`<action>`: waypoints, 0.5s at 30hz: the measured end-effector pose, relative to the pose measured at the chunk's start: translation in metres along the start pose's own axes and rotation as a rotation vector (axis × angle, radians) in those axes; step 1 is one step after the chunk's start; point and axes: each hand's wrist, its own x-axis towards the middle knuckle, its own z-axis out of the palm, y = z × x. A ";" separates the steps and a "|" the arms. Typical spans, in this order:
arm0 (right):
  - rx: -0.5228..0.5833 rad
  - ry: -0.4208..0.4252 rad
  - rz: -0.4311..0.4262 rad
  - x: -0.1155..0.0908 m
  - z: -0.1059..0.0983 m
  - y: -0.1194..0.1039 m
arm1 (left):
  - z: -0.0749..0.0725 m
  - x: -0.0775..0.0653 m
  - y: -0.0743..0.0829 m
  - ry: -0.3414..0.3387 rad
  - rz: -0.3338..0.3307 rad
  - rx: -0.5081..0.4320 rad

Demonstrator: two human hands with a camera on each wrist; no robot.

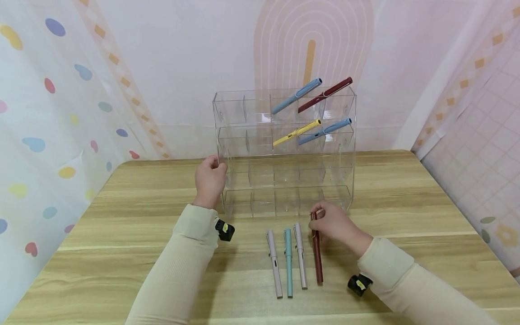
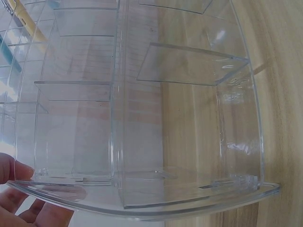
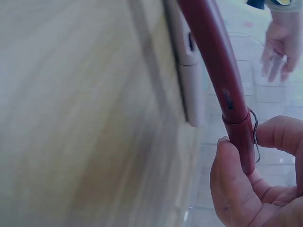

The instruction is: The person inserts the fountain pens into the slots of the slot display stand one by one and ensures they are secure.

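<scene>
A clear acrylic display rack [image 1: 262,198] with tiers of small compartments stands on the table. My left hand [image 1: 210,183] holds its left side panel, thumb on one face and fingers on the other, as the left wrist view shows [image 2: 38,208]. My right hand [image 1: 333,221] pinches a dark red pen [image 1: 317,257] by its clip end, between thumb and fingers [image 3: 236,189]. Whether the pen's far end touches the table I cannot tell. Left of it lie a pale lilac pen [image 1: 300,257], a teal pen [image 1: 289,264] and another lilac pen [image 1: 275,266].
On the rack's top tier lean a blue pen [image 1: 298,95] and a dark red pen [image 1: 325,95]. One tier below are a yellow pen [image 1: 298,132] and a blue pen [image 1: 325,132]. A patterned curtain [image 1: 183,67] hangs behind the wooden table [image 1: 122,253].
</scene>
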 end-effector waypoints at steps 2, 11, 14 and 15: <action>0.015 -0.003 -0.004 -0.001 -0.003 -0.003 | 0.000 0.000 0.000 -0.004 -0.003 0.002; 0.134 0.009 -0.039 -0.004 -0.018 -0.012 | 0.000 0.000 0.000 -0.002 -0.002 -0.001; 0.181 0.026 -0.047 -0.006 -0.023 -0.015 | 0.000 0.000 -0.001 0.002 0.004 0.003; 0.197 0.032 -0.047 -0.006 -0.025 -0.016 | 0.000 0.000 -0.001 0.004 0.004 0.003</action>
